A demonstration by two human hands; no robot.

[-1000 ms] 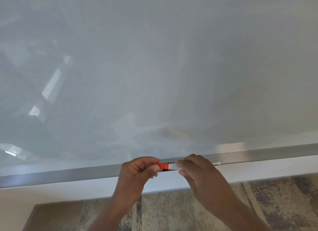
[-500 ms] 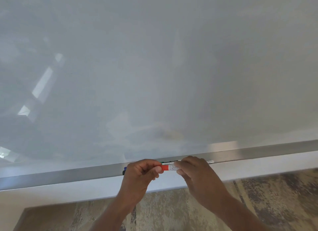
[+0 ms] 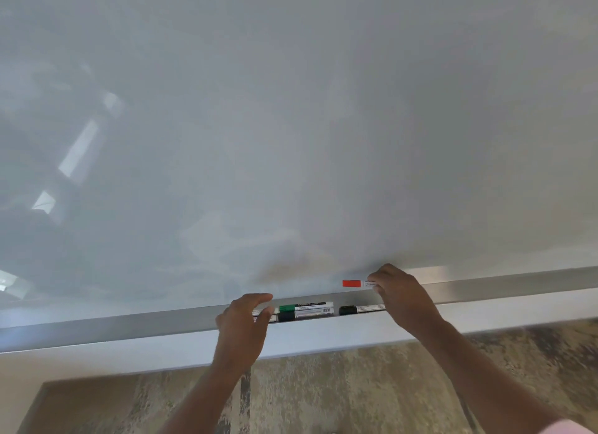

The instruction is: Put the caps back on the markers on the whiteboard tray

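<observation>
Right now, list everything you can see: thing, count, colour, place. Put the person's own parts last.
whiteboard: one, pale grey and glossy, fills the upper view.
tray: one, silver metal, runs along the board's lower edge.
red marker: one, red cap on, held above the tray.
green marker: one, green cap, lying in the tray.
black markers: at least two with black caps, lying in the tray; others hidden behind the left hand.
floor: mottled brown and grey, below.
left hand: one, fingers loosely curled at the tray.
right hand: one, pinching the red marker's barrel.
</observation>
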